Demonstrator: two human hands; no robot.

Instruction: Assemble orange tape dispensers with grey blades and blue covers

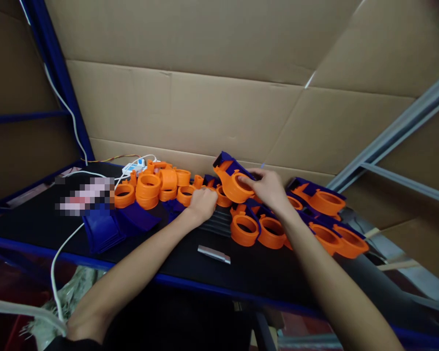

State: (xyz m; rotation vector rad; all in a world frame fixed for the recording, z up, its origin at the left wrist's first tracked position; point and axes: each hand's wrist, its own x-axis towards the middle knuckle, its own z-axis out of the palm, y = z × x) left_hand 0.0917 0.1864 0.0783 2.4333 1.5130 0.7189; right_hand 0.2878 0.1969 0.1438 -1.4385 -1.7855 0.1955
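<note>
My right hand point(269, 187) grips an orange and dark blue tape dispenser point(236, 189), lifted above the others with its blue end tilted up to the left. My left hand point(204, 204) is closed in a fist just left of it; whatever its fingers hold is hidden. Behind and left of that fist, several orange rings point(148, 187) are stacked and bunched together. Several more tape dispensers point(244, 229) with blue plates lie in rows under and beyond my right forearm. Dark blue plates point(104, 229) lie in a fanned pile at the left.
A silver utility knife point(214, 254) lies near the front of the black tabletop point(161, 258). At the back left is a white power strip point(129, 168) with cables. Cardboard panels point(190, 107) wall the back; a grey metal brace point(395, 131) slants at the right.
</note>
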